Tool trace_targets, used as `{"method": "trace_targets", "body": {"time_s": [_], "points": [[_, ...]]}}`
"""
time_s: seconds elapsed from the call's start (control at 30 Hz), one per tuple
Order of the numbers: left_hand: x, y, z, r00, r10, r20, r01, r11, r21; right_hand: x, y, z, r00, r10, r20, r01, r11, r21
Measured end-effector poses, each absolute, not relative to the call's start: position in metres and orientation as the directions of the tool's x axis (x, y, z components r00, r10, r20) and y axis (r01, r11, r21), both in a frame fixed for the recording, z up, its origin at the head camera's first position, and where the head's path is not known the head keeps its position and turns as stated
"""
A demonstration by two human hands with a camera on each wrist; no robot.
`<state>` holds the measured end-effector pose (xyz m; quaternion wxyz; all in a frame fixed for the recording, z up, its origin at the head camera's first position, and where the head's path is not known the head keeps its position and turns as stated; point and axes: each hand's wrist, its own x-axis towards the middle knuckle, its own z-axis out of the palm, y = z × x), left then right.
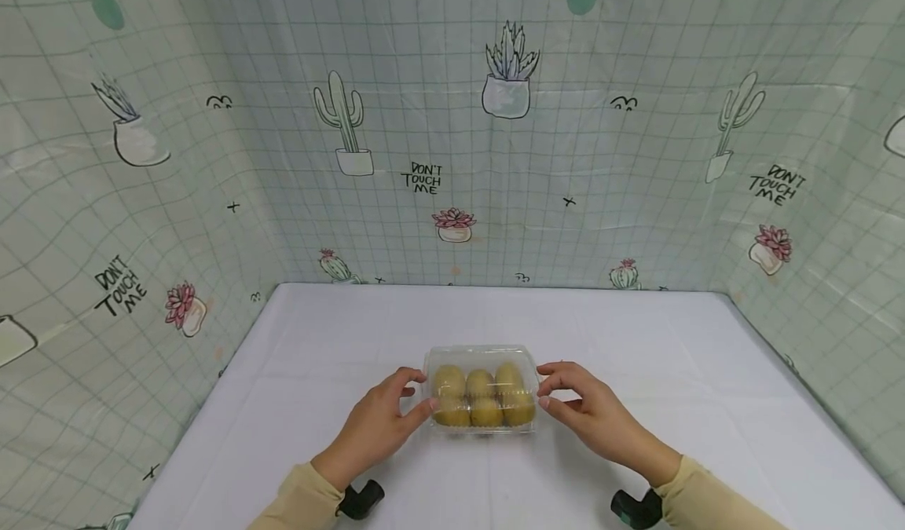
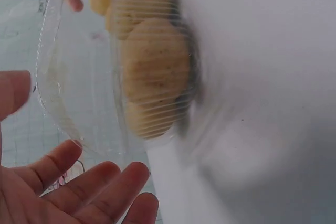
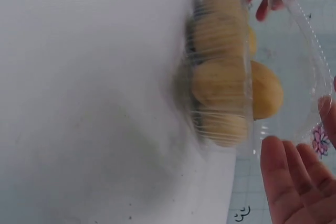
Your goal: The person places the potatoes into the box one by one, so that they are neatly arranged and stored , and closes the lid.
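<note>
A clear plastic clamshell box (image 1: 483,352) lies on the white table, holding several round yellow fruits or potatoes (image 2: 155,59) whose kind I cannot tell. Ribbed walls and the transparent lid (image 3: 294,35) show in both wrist views; whether the lid is latched cannot be told. At the box's left end is my left hand (image 1: 382,412), thumb and forefinger spread along the lid's edge, fingertips touching it or very close. My right hand (image 1: 590,412) mirrors it at the right end, with thumb by the lid's edge and the other fingers fairly straight beside the box.
The white tabletop (image 1: 615,341) spreads around the box. A cloth (image 1: 396,67) printed with cacti and lettering encloses the back and both sides. Black devices (image 1: 362,500) sit by the wrists, beside the beige sleeves (image 1: 300,498).
</note>
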<state>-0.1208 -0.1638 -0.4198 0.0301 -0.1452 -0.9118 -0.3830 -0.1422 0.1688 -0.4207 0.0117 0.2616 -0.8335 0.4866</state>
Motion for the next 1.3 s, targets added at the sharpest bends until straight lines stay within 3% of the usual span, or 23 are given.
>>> {"method": "trace_targets", "body": {"time_s": [0.2,0.47,0.7,1.3], "points": [[-0.121,-0.160,-0.429,-0.952,0.245,0.182,0.303,0.677,0.671,-0.141,0.168,-0.427,-0.901,-0.373,0.222,-0.384,0.446,-0.808],[-0.119,-0.160,-0.435,-0.947,0.280,0.156,0.311,0.693,0.651,-0.140,0.165,-0.432,-0.908,-0.407,0.097,-0.309,0.493,-0.813],[-0.120,-0.162,-0.441,-0.931,0.332,0.152,0.345,0.662,0.666,-0.141,0.163,-0.435,-0.901,-0.431,0.044,-0.250,0.435,-0.865],[-0.125,-0.163,-0.441,-0.912,0.385,0.141,0.356,0.573,0.739,-0.147,0.165,-0.437,-0.880,-0.474,0.014,-0.238,0.417,-0.877]]}}
